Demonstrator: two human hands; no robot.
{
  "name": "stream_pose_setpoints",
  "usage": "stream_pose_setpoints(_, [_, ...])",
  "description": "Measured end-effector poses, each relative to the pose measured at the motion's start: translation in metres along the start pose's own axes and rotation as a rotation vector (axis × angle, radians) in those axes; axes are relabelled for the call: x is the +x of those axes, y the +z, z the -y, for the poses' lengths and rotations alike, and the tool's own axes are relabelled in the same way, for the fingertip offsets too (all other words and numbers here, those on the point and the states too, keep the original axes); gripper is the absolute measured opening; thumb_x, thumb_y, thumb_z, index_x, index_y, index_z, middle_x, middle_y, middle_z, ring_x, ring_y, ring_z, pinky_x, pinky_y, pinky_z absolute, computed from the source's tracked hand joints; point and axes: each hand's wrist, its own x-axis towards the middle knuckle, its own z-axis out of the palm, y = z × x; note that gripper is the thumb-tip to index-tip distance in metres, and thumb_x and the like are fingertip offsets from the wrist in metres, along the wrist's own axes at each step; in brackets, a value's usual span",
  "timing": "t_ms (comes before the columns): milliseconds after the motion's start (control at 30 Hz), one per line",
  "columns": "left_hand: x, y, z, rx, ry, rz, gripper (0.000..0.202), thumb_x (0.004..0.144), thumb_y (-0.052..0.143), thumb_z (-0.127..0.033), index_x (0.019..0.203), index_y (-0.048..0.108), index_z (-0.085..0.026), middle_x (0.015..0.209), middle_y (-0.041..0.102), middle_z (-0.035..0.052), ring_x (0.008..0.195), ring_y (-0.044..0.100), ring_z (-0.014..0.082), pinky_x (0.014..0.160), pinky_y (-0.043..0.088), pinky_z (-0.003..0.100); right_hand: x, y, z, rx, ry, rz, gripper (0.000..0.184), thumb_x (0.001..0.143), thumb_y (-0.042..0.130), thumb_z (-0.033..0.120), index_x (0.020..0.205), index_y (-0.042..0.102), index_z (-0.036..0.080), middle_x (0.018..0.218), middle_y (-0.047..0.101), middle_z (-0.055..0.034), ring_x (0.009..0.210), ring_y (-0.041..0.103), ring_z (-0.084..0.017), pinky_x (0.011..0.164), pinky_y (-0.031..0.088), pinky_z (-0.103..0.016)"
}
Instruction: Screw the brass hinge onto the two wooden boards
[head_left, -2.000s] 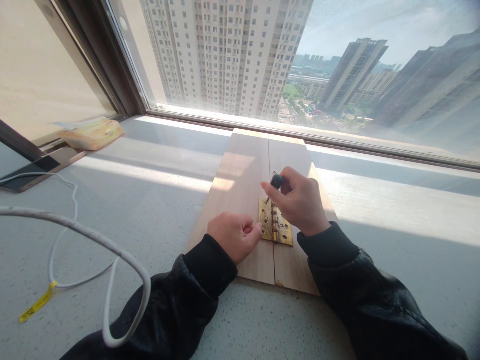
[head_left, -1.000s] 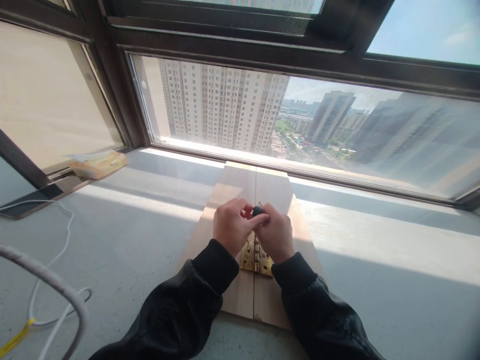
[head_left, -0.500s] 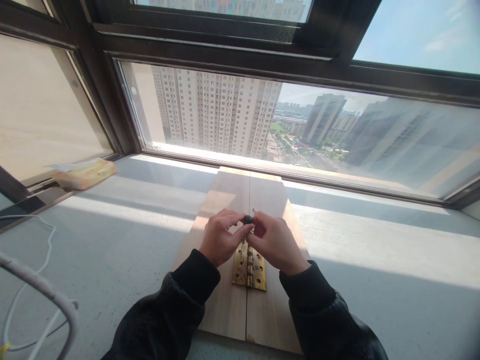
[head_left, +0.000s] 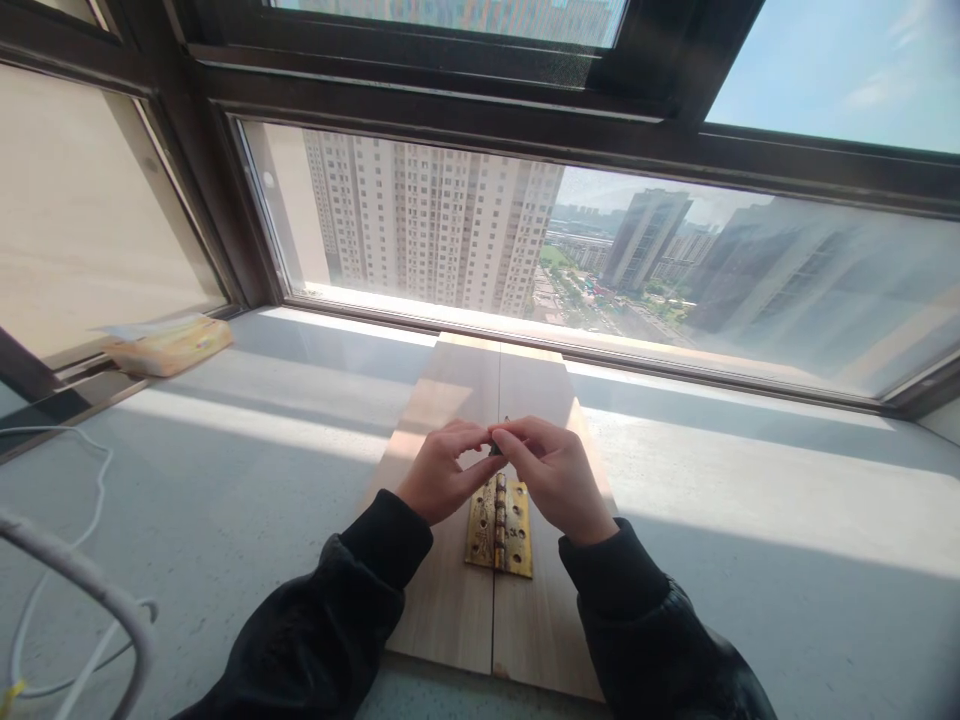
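Where the fingertips of the left hand (head_left: 435, 478) and the right hand (head_left: 559, 478) meet, a small dark piece (head_left: 495, 449) sits between them, near the far end of a brass-coloured hinge (head_left: 519, 535). Left thumb and forefinger pinch it from one side, right thumb and forefinger from the other. Because they cover most of it, it shows only as a blackish patch, its full shape hidden. The hinge lies opened flat, blotched with dark marks, round holes in both leaves and its barrel along the seam between a left board (head_left: 439, 615) and a right board (head_left: 544, 625), both pale wood. Under them spreads a speckled, light counter (head_left: 720, 520), striped with sunlight. Off to the left are a white cable (head_left: 84, 570) and, by the dark window frame (head_left: 202, 180), a yellowish packet (head_left: 171, 347). Beyond the glass stand tall buildings (head_left: 435, 225).
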Motion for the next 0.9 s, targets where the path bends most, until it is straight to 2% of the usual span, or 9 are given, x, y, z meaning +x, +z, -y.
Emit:
stream_pose_setpoints(167, [-0.001,0.004,-0.006,0.142,-0.065,-0.192,0.028,0.072,0.066,-0.038,0.09,0.065,-0.016,0.078,0.063,0.0036,0.069,0.053,0.0143,0.062,0.041,0.025,0.0,-0.002,0.0,0.091,0.069,0.033,0.026,0.081,0.057,0.041,0.079,0.064,0.016,0.069,0.064,-0.0034,0.063,0.058,-0.015,0.055,0.045,-0.027])
stream_pose_setpoints(233, [-0.001,0.004,-0.008,0.222,-0.067,-0.211,0.026,0.071,0.066,-0.04,0.078,0.064,-0.015,0.071,0.061,0.0027,0.064,0.051,0.0135,0.059,0.039,0.025,0.001,-0.003,0.0,0.105,0.085,0.052,0.026,0.08,0.058,0.042,0.076,0.062,0.016,0.067,0.062,-0.0026,0.063,0.057,-0.015,0.056,0.045,-0.027])
stream_pose_setpoints(333, [0.0,0.002,-0.013,0.346,-0.066,-0.172,0.029,0.074,0.063,-0.042,0.064,0.061,-0.014,0.063,0.057,0.0021,0.059,0.047,0.0125,0.056,0.035,0.024,0.0,-0.003,0.0,0.109,0.098,0.074,0.026,0.078,0.06,0.041,0.074,0.059,0.016,0.07,0.062,-0.0027,0.067,0.058,-0.016,0.06,0.046,-0.028])
stream_pose_setpoints(500, [0.002,-0.003,-0.023,0.455,-0.068,-0.084,0.032,0.079,0.056,-0.041,0.062,0.057,-0.014,0.063,0.057,0.0015,0.056,0.045,0.0107,0.054,0.032,0.023,0.0,0.002,-0.005,0.071,0.094,0.035,0.029,0.079,0.058,0.044,0.074,0.06,0.016,0.068,0.061,-0.0023,0.067,0.057,-0.015,0.061,0.045,-0.028])
stream_pose_setpoints(667, [0.004,-0.014,-0.019,0.522,-0.107,-0.052,0.036,0.083,0.048,-0.043,0.06,0.052,-0.015,0.058,0.053,0.0008,0.053,0.043,0.0102,0.051,0.031,0.023,-0.002,0.002,0.013,-0.098,0.075,-0.136,0.029,0.077,0.059,0.044,0.084,0.064,0.016,0.071,0.059,-0.0027,0.064,0.05,-0.014,0.058,0.039,-0.027])
stream_pose_setpoints(767, [0.008,-0.026,-0.016,0.57,-0.144,0.018,0.038,0.084,0.046,-0.043,0.06,0.054,-0.014,0.059,0.055,0.0021,0.052,0.043,0.0109,0.05,0.03,0.023,-0.019,0.012,0.044,-0.344,-0.036,-0.241,0.032,0.081,0.055,0.038,0.056,0.051,0.017,0.052,0.044,0.0023,0.05,0.038,-0.01,0.049,0.029,-0.026])
stream_pose_setpoints(833, [0.013,-0.033,-0.018,0.603,-0.111,0.103,0.036,0.084,0.046,-0.041,0.063,0.057,-0.014,0.062,0.058,0.0034,0.054,0.046,0.0117,0.052,0.032,0.024,-0.041,0.027,0.066,-0.315,-0.084,-0.031,0.036,0.083,0.051,0.033,0.052,0.043,0.018,0.049,0.041,0.0031,0.047,0.036,-0.009,0.046,0.027,-0.025])
stream_pose_setpoints(867, [0.017,-0.036,-0.021,0.62,-0.084,0.155,0.035,0.084,0.046,-0.041,0.065,0.059,-0.014,0.064,0.059,0.0039,0.055,0.047,0.0123,0.053,0.033,0.025,-0.054,0.037,0.075,-0.271,-0.094,0.169,0.035,0.086,0.048,0.034,0.055,0.047,0.018,0.053,0.046,0.002,0.049,0.039,-0.009,0.046,0.029,-0.025])
stream_pose_setpoints(900, [0.02,-0.039,-0.023,0.636,-0.058,0.213,0.035,0.084,0.046,-0.041,0.067,0.061,-0.015,0.065,0.06,0.0043,0.057,0.049,0.0129,0.054,0.035,0.025,-0.068,0.048,0.082,-0.165,-0.196,0.5,0.03,0.088,0.046,0.034,0.063,0.053,0.019,0.063,0.053,0.0003,0.054,0.045,-0.01,0.048,0.033,-0.024])
